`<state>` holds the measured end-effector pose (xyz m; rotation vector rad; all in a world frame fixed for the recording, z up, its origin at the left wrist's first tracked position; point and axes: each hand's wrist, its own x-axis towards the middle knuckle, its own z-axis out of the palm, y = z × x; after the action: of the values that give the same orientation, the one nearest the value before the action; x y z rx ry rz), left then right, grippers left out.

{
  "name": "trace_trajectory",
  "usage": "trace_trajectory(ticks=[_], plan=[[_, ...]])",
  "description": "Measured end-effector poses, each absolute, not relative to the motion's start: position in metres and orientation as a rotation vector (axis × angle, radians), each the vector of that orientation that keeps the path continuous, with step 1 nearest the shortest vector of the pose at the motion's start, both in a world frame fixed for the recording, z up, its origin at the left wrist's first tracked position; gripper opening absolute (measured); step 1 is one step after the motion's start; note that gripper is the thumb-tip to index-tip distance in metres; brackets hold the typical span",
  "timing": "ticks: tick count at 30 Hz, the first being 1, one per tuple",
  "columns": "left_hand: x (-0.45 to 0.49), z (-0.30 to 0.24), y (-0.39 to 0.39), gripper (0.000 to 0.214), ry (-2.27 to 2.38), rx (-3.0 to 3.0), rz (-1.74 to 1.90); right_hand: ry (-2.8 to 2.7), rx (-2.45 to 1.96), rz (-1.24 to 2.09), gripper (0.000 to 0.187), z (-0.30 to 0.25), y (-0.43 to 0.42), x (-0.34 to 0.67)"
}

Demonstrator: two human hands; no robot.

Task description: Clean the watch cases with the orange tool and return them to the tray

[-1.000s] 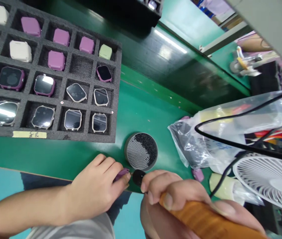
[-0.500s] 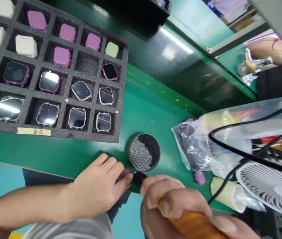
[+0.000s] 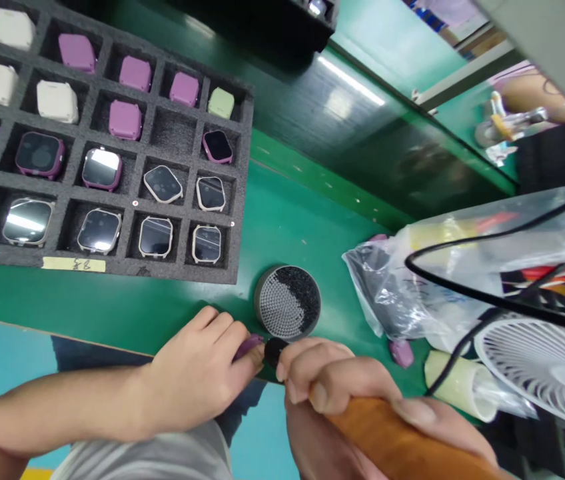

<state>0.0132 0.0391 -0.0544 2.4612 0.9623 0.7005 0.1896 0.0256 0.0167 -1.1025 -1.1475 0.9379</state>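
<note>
Purple watch case [image 3: 248, 347] shows only at its edge, pinched in the closed fingers of my left hand [image 3: 202, 365] above the table's front edge. My right hand [image 3: 347, 380] is wrapped round an orange-bodied electric screwdriver [image 3: 392, 433], whose black nose [image 3: 273, 351] points at the case. The driver's bit cannot be made out. Just beyond both hands stands a round dish [image 3: 287, 302] with a pale dotted floor, part of it covered by tiny black pieces that look like screws.
A dark foam tray [image 3: 172, 267] at the left holds square watches in white, purple and green. Plastic bags [image 3: 412, 287], another purple case [image 3: 401, 353], a tape roll [image 3: 457, 387], a white fan [image 3: 542, 373] and a black cable [image 3: 442, 247] crowd the right. Someone's arm [image 3: 537, 97] appears at upper right.
The view has shifted slightly. The screwdriver's nose sits a little closer to the purple case. Both hands keep their hold.
</note>
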Motion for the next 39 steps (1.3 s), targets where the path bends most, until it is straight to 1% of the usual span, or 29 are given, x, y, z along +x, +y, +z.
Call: trace_trajectory(ticks=[1, 3, 5, 8, 10, 11, 15, 19, 23, 25, 29, 30, 31, 34, 35, 36, 39], plan=[[0.013, -0.054, 0.039, 0.012, 0.972, 2.460, 0.706, -1.140, -1.042, 0.850, 0.033, 0.015, 0.026, 0.187], [0.012, -0.053, 0.039, 0.020, 0.982, 2.468, 0.704, -1.126, -0.995, 0.749, 0.034, 0.012, 0.029, 0.188], [0.010, -0.052, 0.039, 0.030, 0.951, 2.483, 0.669, -1.068, -1.039, 0.700, 0.041, 0.012, 0.031, 0.193], [0.006, -0.051, 0.039, 0.036, 0.826, 2.512, 0.591, -0.977, -1.080, 0.684, 0.060, 0.012, 0.033, 0.201], [0.006, -0.053, 0.038, 0.041, 0.781, 2.523, 0.569, -0.957, -1.072, 0.714, 0.062, 0.010, 0.033, 0.203], [0.007, -0.054, 0.038, 0.041, 0.790, 2.523, 0.574, -0.959, -1.067, 0.734, 0.061, 0.009, 0.032, 0.204], [0.012, -0.055, 0.036, 0.029, 0.912, 2.519, 0.635, -0.973, -1.032, 0.761, 0.064, 0.003, 0.032, 0.205], [0.010, -0.049, 0.039, 0.031, 0.892, 2.474, 0.617, -0.988, -1.048, 0.777, 0.066, 0.000, 0.032, 0.207], [0.005, -0.047, 0.041, 0.033, 0.809, 2.427, 0.560, -0.983, -1.054, 0.792, 0.058, 0.001, 0.034, 0.209], [0.004, -0.050, 0.041, 0.035, 0.808, 2.430, 0.546, -0.997, -1.038, 0.796, 0.062, 0.002, 0.036, 0.209], [0.007, -0.056, 0.039, 0.031, 0.840, 2.453, 0.596, -1.048, -1.006, 0.762, 0.075, 0.004, 0.038, 0.206], [0.007, -0.057, 0.039, 0.030, 0.847, 2.458, 0.610, -1.044, -1.011, 0.734, 0.073, 0.005, 0.036, 0.204], [0.008, -0.058, 0.039, 0.029, 0.853, 2.462, 0.623, -1.036, -1.020, 0.706, 0.067, 0.007, 0.034, 0.203], [0.009, -0.057, 0.040, 0.028, 0.860, 2.464, 0.651, -1.023, -1.026, 0.657, 0.036, 0.010, 0.025, 0.201], [0.010, -0.056, 0.040, 0.028, 0.862, 2.461, 0.661, -1.039, -1.008, 0.672, 0.029, 0.011, 0.022, 0.201], [0.010, -0.056, 0.040, 0.028, 0.864, 2.458, 0.668, -1.062, -0.981, 0.698, 0.026, 0.011, 0.020, 0.202], [0.011, -0.056, 0.040, 0.027, 0.872, 2.448, 0.679, -1.121, -0.894, 0.784, 0.036, 0.007, 0.021, 0.204]])
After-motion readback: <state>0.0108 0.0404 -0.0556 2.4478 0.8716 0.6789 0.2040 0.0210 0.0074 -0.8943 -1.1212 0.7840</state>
